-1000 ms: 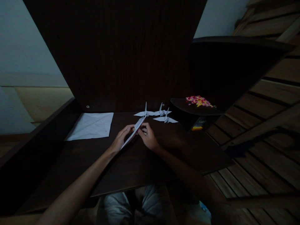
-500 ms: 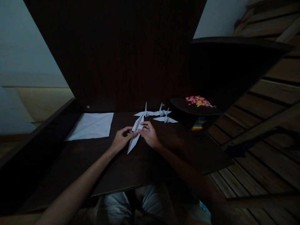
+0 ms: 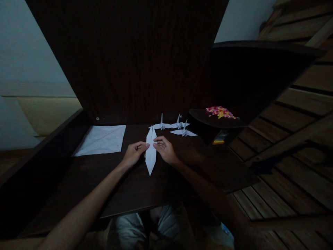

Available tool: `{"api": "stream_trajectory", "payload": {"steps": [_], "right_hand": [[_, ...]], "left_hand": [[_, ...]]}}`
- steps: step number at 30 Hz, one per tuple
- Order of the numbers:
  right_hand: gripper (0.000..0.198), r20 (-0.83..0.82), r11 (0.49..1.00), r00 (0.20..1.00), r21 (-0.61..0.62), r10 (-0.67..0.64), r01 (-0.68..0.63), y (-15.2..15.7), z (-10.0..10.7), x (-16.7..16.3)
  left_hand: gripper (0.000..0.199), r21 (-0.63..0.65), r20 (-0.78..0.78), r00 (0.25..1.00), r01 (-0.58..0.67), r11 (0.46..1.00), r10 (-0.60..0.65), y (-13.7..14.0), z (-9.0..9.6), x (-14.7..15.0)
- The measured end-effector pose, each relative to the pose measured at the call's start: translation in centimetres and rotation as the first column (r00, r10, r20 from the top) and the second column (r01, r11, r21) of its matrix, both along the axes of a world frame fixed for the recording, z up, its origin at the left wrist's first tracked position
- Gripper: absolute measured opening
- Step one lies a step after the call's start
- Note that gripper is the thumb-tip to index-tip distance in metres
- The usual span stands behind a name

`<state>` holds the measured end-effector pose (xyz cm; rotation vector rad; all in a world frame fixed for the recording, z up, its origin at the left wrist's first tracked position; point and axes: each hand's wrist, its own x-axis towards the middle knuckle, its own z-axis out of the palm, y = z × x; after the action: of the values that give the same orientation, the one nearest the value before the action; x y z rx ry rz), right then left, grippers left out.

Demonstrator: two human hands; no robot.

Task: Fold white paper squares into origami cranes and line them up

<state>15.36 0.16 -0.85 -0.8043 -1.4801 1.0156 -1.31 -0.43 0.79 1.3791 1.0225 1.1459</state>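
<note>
Between my hands is a long, narrow piece of folded white paper (image 3: 150, 156), pointed at both ends, with a slit down its far half. My left hand (image 3: 135, 151) pinches its left edge near the middle, thumb on top. Opposite it, my right hand (image 3: 165, 149) grips the right edge the same way. Just beyond the paper's far tip stand three folded paper cranes: a left one (image 3: 161, 125), a middle one (image 3: 179, 124) and a nearer right one (image 3: 184, 132). The far tip overlaps the left crane's wing in view.
A creased white paper sheet (image 3: 102, 140) lies flat on the dark desk (image 3: 125, 194) at the left. On a small corner shelf (image 3: 205, 119) at the right is a pile of pink, red and yellow bits (image 3: 221, 112). A tall dark panel (image 3: 135, 62) rises behind.
The folded paper has turned from a slanted, tilted pose to nearly straight, its broad face now towards me. Both hands keep hold of its edges.
</note>
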Motion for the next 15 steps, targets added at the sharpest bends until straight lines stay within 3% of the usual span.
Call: {"api": "stream_trajectory", "payload": {"steps": [15], "right_hand": [[0.016,0.038,1.0,0.999,0.0,0.027,-0.027,0.42,0.47,0.75]], "left_hand": [[0.042,-0.047,0.201,0.978,-0.049,0.998,0.057,0.1,-0.32,0.25]]}}
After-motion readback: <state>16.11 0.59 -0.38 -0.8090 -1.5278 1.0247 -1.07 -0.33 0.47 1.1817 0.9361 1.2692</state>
